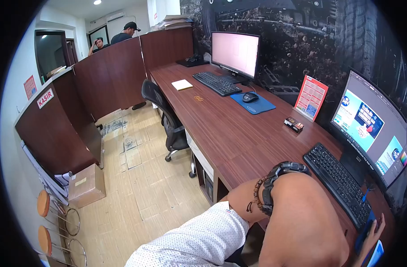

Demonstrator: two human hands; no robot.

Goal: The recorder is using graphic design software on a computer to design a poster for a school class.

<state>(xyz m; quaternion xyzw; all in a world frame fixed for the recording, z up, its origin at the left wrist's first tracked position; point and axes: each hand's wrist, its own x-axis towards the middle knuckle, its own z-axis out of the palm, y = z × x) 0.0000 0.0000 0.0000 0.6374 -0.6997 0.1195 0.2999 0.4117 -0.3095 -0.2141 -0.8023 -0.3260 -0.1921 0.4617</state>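
Keyboard [339, 182], black and long, lies aslant at the right of the reddish-brown, wood-grained surface [239, 138], just in front of the near monitor [368, 129]. Its dark keys sit in close rows with pale markings, inside a plain black frame with rounded corners; an arm hides part of its near edge. Below its lower end shows a dark blue pad [361, 238], mostly covered, and there the right hand [372, 238] rests near the keys. Its fingers are stretched out with a narrow gap between those in sight; whether they hold anything I cannot tell. The left hand cannot be made out, so I cannot tell how its fingers stand; a black watch [294, 167] and a brown beaded bracelet [257, 191] ring the wrist, beside bare skin that looms large and close to the camera. The near monitor, thin-framed and black, shows blue-and-white layouts on grey, with a patch of rainbow colour at its right. Farther along the surface are a small dark box [293, 124], an upright red-and-white card [311, 97] and a black mouse [250, 96] on a bright blue mat [259, 106].
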